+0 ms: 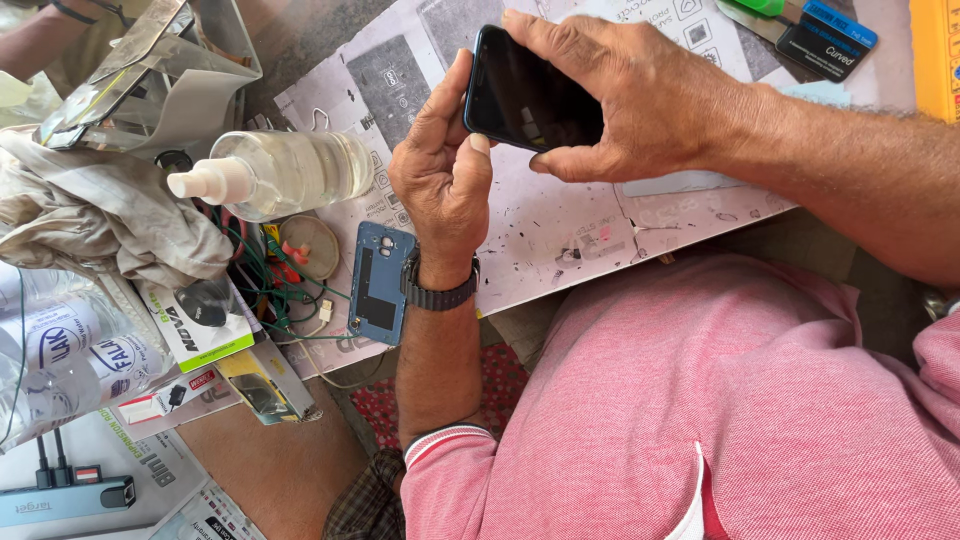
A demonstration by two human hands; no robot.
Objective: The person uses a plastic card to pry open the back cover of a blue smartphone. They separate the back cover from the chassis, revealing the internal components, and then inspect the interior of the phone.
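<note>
A black smartphone [528,98] with a dark screen is held above a printed paper mat [560,230]. My right hand [630,100] grips it from the top and right, fingers wrapped over its edge. My left hand [440,170], with a dark wristwatch [438,294] on the wrist, touches the phone's left edge, thumb and fingertip pressed at its lower corner. A blue phone back cover [381,282] lies flat on the mat just below my left wrist.
A clear spray bottle [285,172] lies on its side left of my hands, beside a crumpled grey cloth [100,210]. Green wires [270,290], small cartons [200,335] and plastic-wrapped bottles [60,360] crowd the left. Dark packets [825,38] sit top right.
</note>
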